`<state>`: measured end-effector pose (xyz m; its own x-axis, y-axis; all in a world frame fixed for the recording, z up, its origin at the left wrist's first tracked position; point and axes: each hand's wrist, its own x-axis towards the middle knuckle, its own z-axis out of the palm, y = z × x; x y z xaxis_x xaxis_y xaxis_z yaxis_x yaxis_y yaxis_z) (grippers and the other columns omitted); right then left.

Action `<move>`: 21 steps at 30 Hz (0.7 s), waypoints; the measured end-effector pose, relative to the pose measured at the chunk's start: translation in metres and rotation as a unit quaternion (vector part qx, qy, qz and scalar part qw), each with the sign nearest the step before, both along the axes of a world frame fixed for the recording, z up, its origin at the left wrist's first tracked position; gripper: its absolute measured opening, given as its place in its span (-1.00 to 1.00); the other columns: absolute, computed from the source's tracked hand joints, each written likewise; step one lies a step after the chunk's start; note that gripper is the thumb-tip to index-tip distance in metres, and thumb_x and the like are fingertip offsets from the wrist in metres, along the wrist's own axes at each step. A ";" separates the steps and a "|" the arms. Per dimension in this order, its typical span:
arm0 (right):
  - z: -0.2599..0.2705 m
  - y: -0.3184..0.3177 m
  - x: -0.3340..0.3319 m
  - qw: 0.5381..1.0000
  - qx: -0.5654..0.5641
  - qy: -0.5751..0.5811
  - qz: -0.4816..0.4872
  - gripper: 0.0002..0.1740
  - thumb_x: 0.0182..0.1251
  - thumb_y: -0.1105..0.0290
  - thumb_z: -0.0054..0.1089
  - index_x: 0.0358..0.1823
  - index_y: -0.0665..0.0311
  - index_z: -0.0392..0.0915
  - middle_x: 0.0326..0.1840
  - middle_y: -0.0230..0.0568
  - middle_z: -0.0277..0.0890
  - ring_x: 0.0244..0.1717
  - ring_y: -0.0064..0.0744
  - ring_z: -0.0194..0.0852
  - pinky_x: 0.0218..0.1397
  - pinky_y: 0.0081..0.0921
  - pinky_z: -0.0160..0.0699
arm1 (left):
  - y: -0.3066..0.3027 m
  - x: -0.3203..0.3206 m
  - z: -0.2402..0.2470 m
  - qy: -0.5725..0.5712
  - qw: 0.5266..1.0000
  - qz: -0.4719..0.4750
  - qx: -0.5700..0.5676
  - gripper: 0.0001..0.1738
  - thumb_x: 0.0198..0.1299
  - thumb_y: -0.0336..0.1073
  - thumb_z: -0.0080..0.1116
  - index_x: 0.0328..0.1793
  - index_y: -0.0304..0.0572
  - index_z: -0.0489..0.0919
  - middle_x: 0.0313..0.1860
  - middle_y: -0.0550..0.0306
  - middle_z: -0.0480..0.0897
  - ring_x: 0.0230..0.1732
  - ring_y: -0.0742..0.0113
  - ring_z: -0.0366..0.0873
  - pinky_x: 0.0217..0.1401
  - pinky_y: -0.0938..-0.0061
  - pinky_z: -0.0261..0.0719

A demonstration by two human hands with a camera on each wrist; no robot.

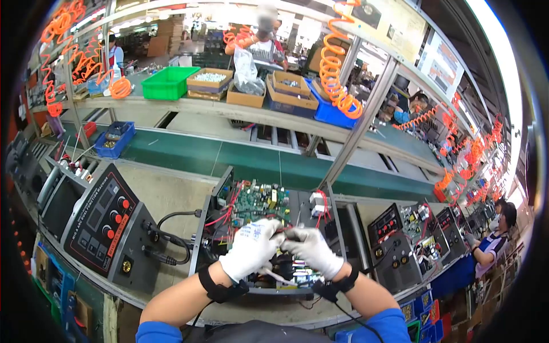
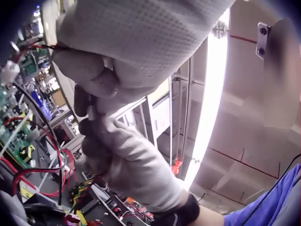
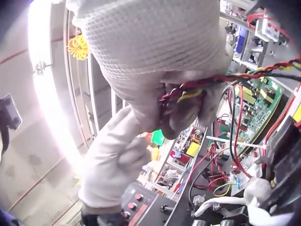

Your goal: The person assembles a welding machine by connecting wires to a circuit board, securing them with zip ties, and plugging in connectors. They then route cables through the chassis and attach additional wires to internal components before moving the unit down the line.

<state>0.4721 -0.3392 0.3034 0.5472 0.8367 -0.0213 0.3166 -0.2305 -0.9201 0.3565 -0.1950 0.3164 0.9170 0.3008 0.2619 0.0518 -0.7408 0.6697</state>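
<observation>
Both hands wear white gloves and meet over an open metal machine housing [image 1: 202, 243] with a green circuit board [image 1: 247, 216] inside. My left hand [image 1: 251, 250] pinches the end of a thin red-and-black wire [image 2: 41, 46]. Fingertip to fingertip with it, my right hand [image 1: 314, 250] grips a twisted bundle of red, black and yellow wires [image 3: 244, 75]. A small pale piece, like a connector [image 2: 91, 112], shows between the fingertips in the left wrist view; the fingers cover most of it. Below the hands, a white cable [image 1: 279, 278] crosses the housing.
On the left stands a finished-looking machine with a red-knobbed panel [image 1: 103, 220]; black cables [image 1: 174, 243] run from its front towards the housing. More machines [image 1: 394, 251] line the right. Behind runs a green conveyor belt [image 1: 189, 155], with a green bin [image 1: 166, 83] and cardboard boxes [image 1: 245, 98] beyond.
</observation>
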 end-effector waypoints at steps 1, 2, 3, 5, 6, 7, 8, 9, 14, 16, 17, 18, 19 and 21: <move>0.014 -0.005 -0.007 0.988 -0.048 -0.143 -0.019 -0.72 0.20 0.36 0.36 -0.07 0.27 0.64 -0.29 -0.19 0.66 -0.28 -0.49 0.61 -0.14 -0.52 0.55 | 0.001 0.006 0.000 0.031 0.995 0.002 -0.095 -0.69 0.23 -0.26 0.15 0.00 -0.32 0.63 -0.20 -0.08 0.70 -0.17 0.21 0.67 -0.06 0.41 0.58; 0.004 -0.008 -0.004 0.981 0.029 -0.192 -0.021 -0.68 0.18 0.31 0.37 -0.04 0.21 0.64 -0.23 -0.10 0.64 -0.23 -0.24 0.65 -0.15 -0.41 0.58 | 0.002 0.009 -0.003 0.064 0.980 0.003 -0.190 -0.70 0.24 -0.26 0.14 -0.02 -0.33 0.63 -0.22 -0.06 0.71 -0.18 0.26 0.67 -0.07 0.43 0.57; -0.001 -0.012 0.001 0.966 0.054 -0.252 -0.021 -0.67 0.19 0.31 0.36 -0.02 0.20 0.63 -0.24 -0.10 0.63 -0.22 -0.15 0.64 -0.16 -0.36 0.59 | 0.003 0.015 -0.014 0.042 0.972 0.001 -0.231 -0.70 0.26 -0.25 0.13 -0.02 -0.34 0.63 -0.24 -0.05 0.71 -0.20 0.34 0.66 -0.08 0.46 0.57; -0.005 -0.017 0.012 0.926 0.075 -0.370 -0.004 -0.70 0.20 0.31 0.32 -0.03 0.18 0.63 -0.29 -0.09 0.60 -0.25 -0.07 0.61 -0.21 -0.28 0.58 | 0.003 0.019 -0.024 0.039 0.960 0.010 -0.279 -0.70 0.26 -0.25 0.13 -0.02 -0.33 0.64 -0.25 -0.04 0.71 -0.22 0.32 0.66 -0.10 0.45 0.56; 0.000 -0.015 0.022 0.900 0.069 -0.430 0.014 -0.73 0.20 0.32 0.30 -0.06 0.18 0.63 -0.33 -0.09 0.58 -0.28 -0.07 0.60 -0.24 -0.25 0.57 | 0.003 0.020 -0.027 0.035 0.945 0.017 -0.326 -0.70 0.26 -0.25 0.13 -0.02 -0.33 0.64 -0.27 -0.03 0.70 -0.23 0.31 0.65 -0.12 0.43 0.56; 0.007 -0.013 0.032 0.876 -0.001 -0.482 0.000 -0.79 0.22 0.34 0.24 -0.13 0.19 0.62 -0.40 -0.07 0.53 -0.34 -0.07 0.58 -0.31 -0.21 0.54 | 0.007 0.007 -0.008 -0.052 0.978 0.026 -0.202 -0.73 0.28 -0.26 0.12 -0.05 -0.31 0.64 -0.31 -0.01 0.68 -0.28 0.29 0.63 -0.17 0.39 0.55; 0.014 -0.009 0.045 0.871 -0.025 -0.491 -0.024 -0.83 0.24 0.33 0.20 -0.18 0.19 0.60 -0.44 -0.07 0.51 -0.37 -0.05 0.55 -0.34 -0.16 0.51 | 0.019 -0.002 -0.002 -0.094 0.992 0.057 -0.070 -0.75 0.30 -0.27 0.11 -0.07 -0.30 0.63 -0.34 0.00 0.66 -0.34 0.27 0.59 -0.22 0.36 0.52; -0.008 -0.009 0.076 0.855 -0.027 -0.516 -0.050 -0.84 0.24 0.33 0.18 -0.18 0.18 0.60 -0.42 -0.09 0.51 -0.32 -0.05 0.56 -0.26 -0.12 0.50 | 0.030 -0.018 0.014 -0.124 0.982 0.081 -0.117 -0.76 0.33 -0.26 0.08 -0.07 -0.29 0.61 -0.35 0.05 0.67 -0.38 0.31 0.56 -0.27 0.38 0.51; -0.036 0.010 0.123 0.838 -0.227 -0.479 0.131 -0.79 0.30 0.23 0.09 -0.19 0.18 0.57 -0.26 -0.11 0.56 -0.12 -0.05 0.57 -0.04 -0.09 0.41 | 0.066 -0.100 0.017 -0.148 0.918 0.312 -0.195 -0.76 0.38 -0.32 0.01 -0.08 -0.35 0.61 -0.37 0.12 0.62 -0.42 0.52 0.52 -0.32 0.58 0.47; -0.045 0.023 0.122 0.834 -0.262 -0.465 0.143 -0.80 0.28 0.24 0.08 -0.22 0.17 0.57 -0.24 -0.11 0.56 -0.12 -0.04 0.57 -0.04 -0.09 0.39 | 0.067 -0.117 -0.026 -0.100 0.906 0.310 -0.269 -0.80 0.35 -0.40 0.01 -0.09 -0.36 0.61 -0.40 0.16 0.60 -0.39 0.53 0.52 -0.32 0.59 0.46; -0.049 0.028 0.121 0.820 -0.270 -0.484 0.142 -0.81 0.27 0.25 0.08 -0.22 0.17 0.57 -0.24 -0.10 0.55 -0.13 -0.04 0.56 -0.05 -0.09 0.39 | 0.063 -0.122 -0.048 -0.075 0.907 0.303 -0.283 -0.82 0.34 -0.42 0.02 -0.09 -0.35 0.61 -0.40 0.18 0.60 -0.38 0.55 0.51 -0.33 0.60 0.45; -0.052 0.033 0.121 0.806 -0.278 -0.502 0.142 -0.81 0.26 0.26 0.08 -0.22 0.16 0.57 -0.24 -0.10 0.55 -0.14 -0.04 0.56 -0.06 -0.10 0.39 | 0.060 -0.125 -0.065 -0.051 0.906 0.296 -0.297 -0.84 0.33 -0.43 0.04 -0.10 -0.34 0.61 -0.40 0.20 0.60 -0.37 0.58 0.50 -0.33 0.60 0.44; -0.054 0.037 0.120 0.803 -0.291 -0.499 0.147 -0.83 0.25 0.28 0.08 -0.24 0.16 0.57 -0.26 -0.10 0.55 -0.14 -0.04 0.55 -0.07 -0.11 0.40 | 0.056 -0.127 -0.076 -0.017 0.914 0.274 -0.298 -0.87 0.28 -0.46 0.09 -0.10 -0.31 0.60 -0.40 0.12 0.62 -0.38 0.43 0.55 -0.32 0.50 0.48; -0.055 0.043 0.122 0.807 -0.288 -0.493 0.153 -0.80 0.27 0.26 0.09 -0.22 0.20 0.58 -0.29 -0.09 0.55 -0.16 -0.02 0.56 -0.07 -0.11 0.44 | 0.051 -0.122 -0.089 -0.081 0.965 0.243 -0.049 -0.83 0.16 -0.53 0.13 -0.11 -0.28 0.60 -0.37 -0.03 0.63 -0.40 0.09 0.58 -0.30 0.33 0.53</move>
<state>0.5946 -0.2962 0.2487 0.3059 0.9423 -0.1357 0.9521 -0.3026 0.0450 0.2342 -0.1440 0.2270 0.6106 0.7164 0.3376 0.2670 -0.5875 0.7639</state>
